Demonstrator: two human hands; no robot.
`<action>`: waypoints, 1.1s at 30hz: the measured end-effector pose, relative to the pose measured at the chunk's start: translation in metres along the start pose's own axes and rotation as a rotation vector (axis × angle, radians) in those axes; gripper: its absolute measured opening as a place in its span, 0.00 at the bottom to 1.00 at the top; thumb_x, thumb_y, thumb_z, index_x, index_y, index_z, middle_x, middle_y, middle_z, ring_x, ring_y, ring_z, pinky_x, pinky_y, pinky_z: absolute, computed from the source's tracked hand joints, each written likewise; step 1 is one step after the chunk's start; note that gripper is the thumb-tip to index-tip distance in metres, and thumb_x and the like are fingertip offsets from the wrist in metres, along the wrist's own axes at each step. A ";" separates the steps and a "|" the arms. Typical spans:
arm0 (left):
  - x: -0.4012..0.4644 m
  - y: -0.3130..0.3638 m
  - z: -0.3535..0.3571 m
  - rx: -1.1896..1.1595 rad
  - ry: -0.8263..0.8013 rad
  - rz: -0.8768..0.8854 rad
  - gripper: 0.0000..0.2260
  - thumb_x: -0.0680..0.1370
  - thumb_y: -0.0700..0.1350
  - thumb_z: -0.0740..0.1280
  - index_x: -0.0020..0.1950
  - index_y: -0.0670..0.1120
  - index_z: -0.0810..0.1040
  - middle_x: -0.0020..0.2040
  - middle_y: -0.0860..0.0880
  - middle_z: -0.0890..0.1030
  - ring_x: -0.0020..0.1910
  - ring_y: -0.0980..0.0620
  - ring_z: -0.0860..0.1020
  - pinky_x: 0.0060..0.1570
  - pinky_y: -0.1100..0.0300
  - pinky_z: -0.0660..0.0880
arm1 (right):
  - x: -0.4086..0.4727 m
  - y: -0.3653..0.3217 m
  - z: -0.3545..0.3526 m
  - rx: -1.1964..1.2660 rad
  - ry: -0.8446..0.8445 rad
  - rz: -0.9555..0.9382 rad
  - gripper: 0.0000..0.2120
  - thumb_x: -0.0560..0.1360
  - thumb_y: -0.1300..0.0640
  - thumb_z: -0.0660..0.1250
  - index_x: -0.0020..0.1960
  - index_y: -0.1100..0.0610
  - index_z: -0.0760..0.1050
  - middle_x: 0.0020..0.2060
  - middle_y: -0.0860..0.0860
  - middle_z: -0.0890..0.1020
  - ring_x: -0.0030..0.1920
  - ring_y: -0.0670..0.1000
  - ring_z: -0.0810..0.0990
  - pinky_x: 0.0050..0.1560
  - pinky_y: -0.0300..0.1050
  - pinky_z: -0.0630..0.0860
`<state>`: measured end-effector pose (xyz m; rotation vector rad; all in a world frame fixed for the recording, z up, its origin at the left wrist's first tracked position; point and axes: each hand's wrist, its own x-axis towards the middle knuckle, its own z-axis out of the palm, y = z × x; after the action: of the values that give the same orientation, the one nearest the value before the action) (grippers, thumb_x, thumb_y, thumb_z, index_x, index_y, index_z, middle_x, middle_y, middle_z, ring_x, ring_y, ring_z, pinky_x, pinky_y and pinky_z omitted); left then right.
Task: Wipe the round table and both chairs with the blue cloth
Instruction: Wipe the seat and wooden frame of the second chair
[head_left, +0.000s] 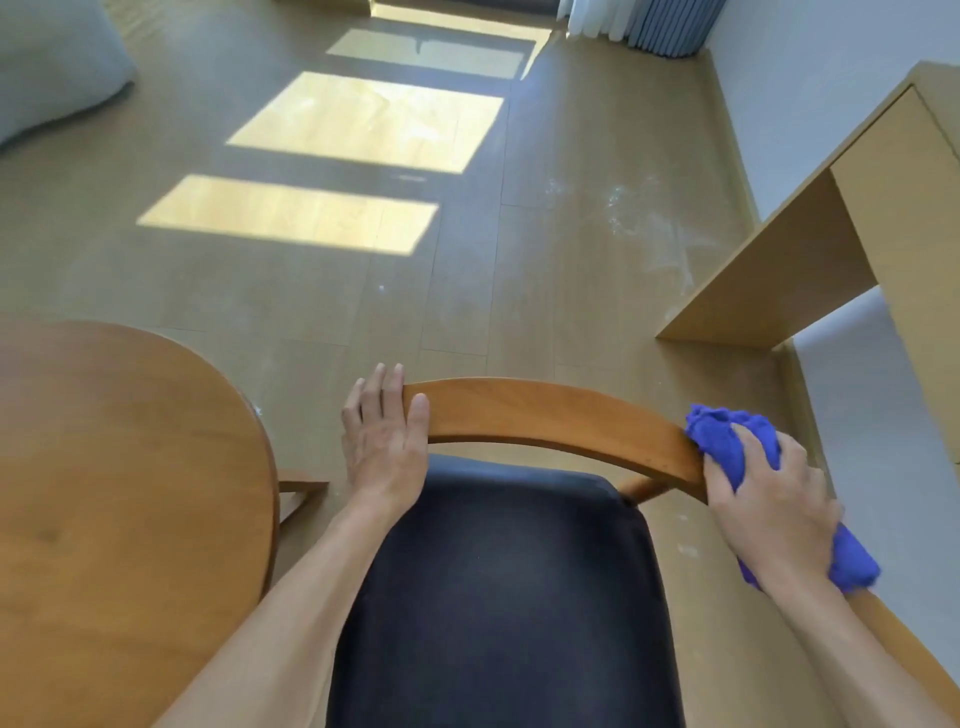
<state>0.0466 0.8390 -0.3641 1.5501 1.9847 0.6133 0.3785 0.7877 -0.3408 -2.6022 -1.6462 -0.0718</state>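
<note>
A: From the head view, where is everything, taking the chair (498, 571) as the mark?

B: The blue cloth (727, 441) is bunched at the right end of the chair's curved wooden back rail (545, 415), pressed onto it. The right hand (769, 499) is wrapped round the cloth, fingers curled. The left hand (384, 436) lies at the rail's left end, fingers straight, thumb hooked over the wood, holding nothing else. The round table (119, 493) stands just left of the chair.

A: How will they handle?

B: The cloth looks soft and limp, so I'd keep it wadded in the palm. The rail seems stiff and smooth; the chair probably light enough to shift, hence steadying it at the rail end. The dark seat pad looks slick. A second chair isn't in view.
</note>
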 end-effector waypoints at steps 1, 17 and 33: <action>0.000 0.001 0.000 -0.039 0.003 -0.006 0.30 0.77 0.61 0.41 0.77 0.52 0.54 0.77 0.55 0.53 0.75 0.57 0.45 0.74 0.52 0.48 | -0.002 0.002 0.001 -0.003 0.014 0.070 0.20 0.77 0.49 0.64 0.65 0.57 0.74 0.62 0.63 0.72 0.52 0.69 0.73 0.53 0.68 0.71; 0.006 -0.010 -0.015 -0.588 0.014 -0.135 0.26 0.79 0.57 0.52 0.73 0.45 0.64 0.74 0.48 0.59 0.75 0.53 0.55 0.74 0.54 0.52 | -0.058 -0.257 0.019 0.221 -0.015 -0.603 0.25 0.70 0.42 0.53 0.60 0.48 0.78 0.66 0.54 0.75 0.57 0.61 0.74 0.51 0.57 0.69; -0.029 0.047 0.040 0.571 -0.201 0.499 0.32 0.76 0.62 0.38 0.78 0.52 0.53 0.79 0.47 0.47 0.77 0.46 0.41 0.72 0.49 0.33 | -0.006 0.012 -0.015 -0.035 -0.214 -0.205 0.25 0.78 0.41 0.58 0.73 0.46 0.63 0.70 0.53 0.67 0.58 0.59 0.71 0.55 0.55 0.69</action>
<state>0.1126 0.8231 -0.3596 2.3813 1.7004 0.0437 0.3865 0.7765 -0.3263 -2.5329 -1.9950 0.1764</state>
